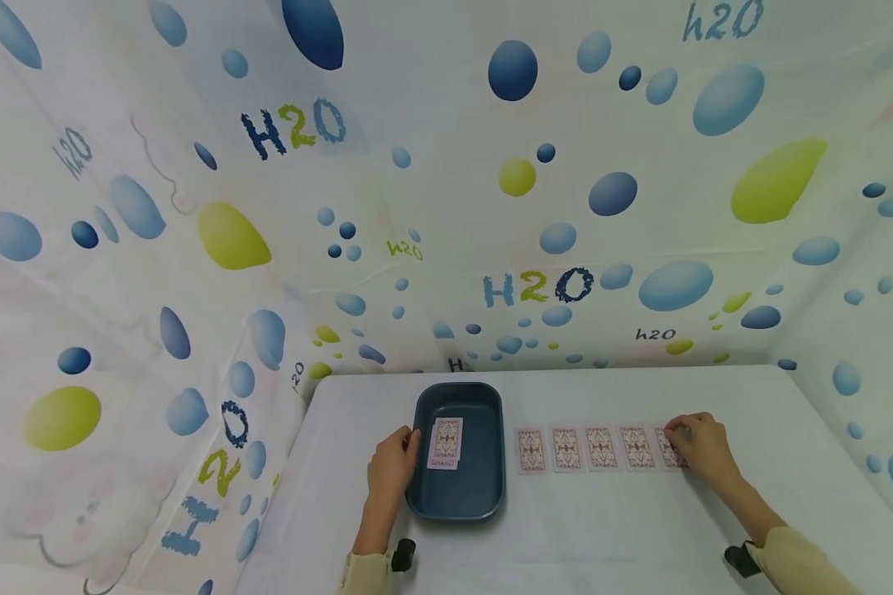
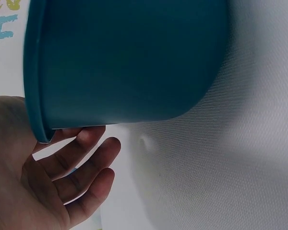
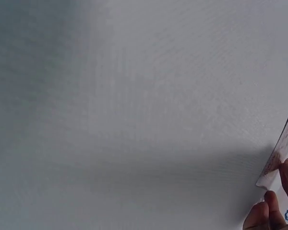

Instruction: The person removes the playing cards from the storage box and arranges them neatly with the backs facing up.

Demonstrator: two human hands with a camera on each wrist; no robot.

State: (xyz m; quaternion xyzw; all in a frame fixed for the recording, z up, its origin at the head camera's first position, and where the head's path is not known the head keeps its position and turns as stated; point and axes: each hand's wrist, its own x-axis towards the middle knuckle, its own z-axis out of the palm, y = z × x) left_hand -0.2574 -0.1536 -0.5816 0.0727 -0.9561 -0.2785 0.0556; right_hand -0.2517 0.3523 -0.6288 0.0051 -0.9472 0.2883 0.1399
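My left hand (image 1: 391, 467) grips the left rim of a dark blue-green tray (image 1: 484, 496). In the left wrist view its fingers (image 2: 93, 167) curve beside the outer wall of the tray. Two or more overlapping playing cards (image 1: 446, 440) lie face down inside, with red patterned backs. At the right end of a row on the table, my right hand (image 1: 703, 450) pinches a face-down playing card (image 1: 668, 453), partly hidden under the fingers. The right wrist view shows thumb and fingertips at the lower edge of this card (image 3: 280, 151), which is tilted up there.
Several more face-down cards (image 1: 601, 449) line up between the tray and my right hand, spaced slightly apart. A white cloth covers the table (image 1: 588, 529). Behind it hangs a white curtain (image 1: 446, 190) with blue and green drops.
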